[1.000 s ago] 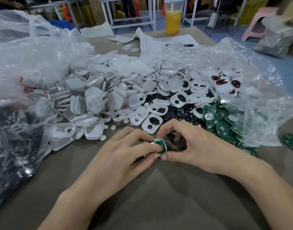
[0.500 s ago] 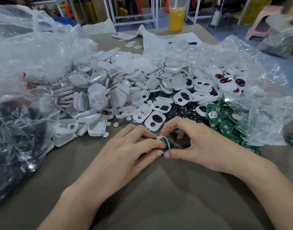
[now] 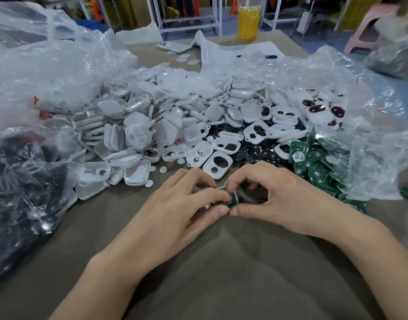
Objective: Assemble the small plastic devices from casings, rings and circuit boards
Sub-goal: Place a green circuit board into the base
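Left hand (image 3: 175, 204) and right hand (image 3: 279, 197) together pinch a casing (image 3: 221, 188) on edge, its green circuit board (image 3: 232, 200) facing right and its long axis hidden. Fingers cover more of it than before.

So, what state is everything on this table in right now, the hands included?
device: green board showing inside a white rim, uncovered.
left hand: pinching the device.
right hand: pinching the same device from the other side.
white casings: loose in a heap, many empty.
clear bag: crumpled, spread open.
green boards: loose, heaped at the clear bag's edge.
phone: lying face down.
cup: upright, holding yellow drink.
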`<state>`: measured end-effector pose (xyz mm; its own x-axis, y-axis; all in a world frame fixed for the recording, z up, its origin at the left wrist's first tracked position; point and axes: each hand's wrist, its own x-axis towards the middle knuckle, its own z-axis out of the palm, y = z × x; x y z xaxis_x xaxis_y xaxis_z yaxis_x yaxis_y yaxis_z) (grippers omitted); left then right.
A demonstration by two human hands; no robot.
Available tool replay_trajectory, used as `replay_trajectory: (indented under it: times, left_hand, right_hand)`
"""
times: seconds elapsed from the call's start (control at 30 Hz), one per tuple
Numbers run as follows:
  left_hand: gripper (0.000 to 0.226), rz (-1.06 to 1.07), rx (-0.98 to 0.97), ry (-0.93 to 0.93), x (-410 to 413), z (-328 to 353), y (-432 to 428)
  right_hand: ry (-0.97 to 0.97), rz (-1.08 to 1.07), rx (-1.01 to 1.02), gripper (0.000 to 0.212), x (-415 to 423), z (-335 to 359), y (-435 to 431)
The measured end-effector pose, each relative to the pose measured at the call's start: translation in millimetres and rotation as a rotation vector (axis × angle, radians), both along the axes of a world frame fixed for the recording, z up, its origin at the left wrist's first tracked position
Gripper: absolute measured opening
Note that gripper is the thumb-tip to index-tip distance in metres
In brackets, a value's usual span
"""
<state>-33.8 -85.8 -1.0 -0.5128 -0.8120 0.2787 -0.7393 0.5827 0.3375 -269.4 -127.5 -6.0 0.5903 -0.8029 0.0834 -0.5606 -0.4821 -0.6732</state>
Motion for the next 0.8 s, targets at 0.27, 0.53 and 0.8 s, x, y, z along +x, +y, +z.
replay_trajectory:
  times: [0.27,0.53,0.8]
  left_hand:
    - [0.03,0.142,-0.056,0.134,15,6,-2]
    - [0.019,0.048,0.015,0.128,10,5,2]
    - [0.017,0.026,0.071,0.132,9,4,2]
  right_hand:
    - [-0.01,0.034,-0.049,0.027,-1,-4,-3]
    - [-0.022,0.042,-0.074,0.025,-1,-4,-3]
    - [-0.012,0.048,-0.092,0.019,0,-1,-1]
